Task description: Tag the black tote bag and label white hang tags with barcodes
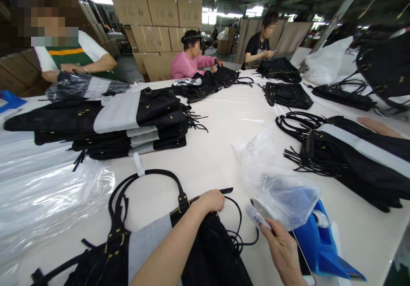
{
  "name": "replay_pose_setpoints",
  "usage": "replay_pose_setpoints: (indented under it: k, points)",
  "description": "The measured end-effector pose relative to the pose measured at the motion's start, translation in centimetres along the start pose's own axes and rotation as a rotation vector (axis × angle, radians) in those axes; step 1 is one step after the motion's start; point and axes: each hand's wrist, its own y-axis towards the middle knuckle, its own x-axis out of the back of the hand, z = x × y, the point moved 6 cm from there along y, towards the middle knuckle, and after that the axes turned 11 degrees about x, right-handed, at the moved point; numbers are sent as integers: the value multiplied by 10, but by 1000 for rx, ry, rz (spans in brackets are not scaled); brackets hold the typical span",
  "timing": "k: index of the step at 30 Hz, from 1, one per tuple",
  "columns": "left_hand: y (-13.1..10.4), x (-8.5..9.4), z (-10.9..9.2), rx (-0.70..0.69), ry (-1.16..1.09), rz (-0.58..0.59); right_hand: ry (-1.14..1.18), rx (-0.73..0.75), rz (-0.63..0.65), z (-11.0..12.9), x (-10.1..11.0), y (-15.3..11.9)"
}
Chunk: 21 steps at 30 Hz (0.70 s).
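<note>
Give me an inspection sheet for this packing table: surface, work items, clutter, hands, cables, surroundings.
Surface: white table, largely covered.
Work items: black bag with looped handles lies in front of the person; small white tool beside it.
Clutter: stack of black bags at left, more bags at right, clear plastic bags, crumpled plastic bag, blue object.
Hands: left hand closed on the black bag's top edge; right hand grips the small white tool.
Cables: nothing seen; only bag cords and fringe.
Surroundings: three other people work along the far side; cardboard boxes stacked behind.
</note>
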Motion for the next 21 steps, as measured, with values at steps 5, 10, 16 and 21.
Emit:
replay_pose_setpoints:
  k: [5,10,16,21]
  points:
    - [-23,1,-3,-19,123,-105,-136,90,-13,4,14,-1]
    - [-41,0,-1,-110,-14,-223,-258,181,65,11,22,-9]
    - [-58,-2,13,-65,-528,-268,-232,171,79,27,48,-15]
    - [-88,-18,11,-3,-696,-248,16,55,146,62,65,-22]
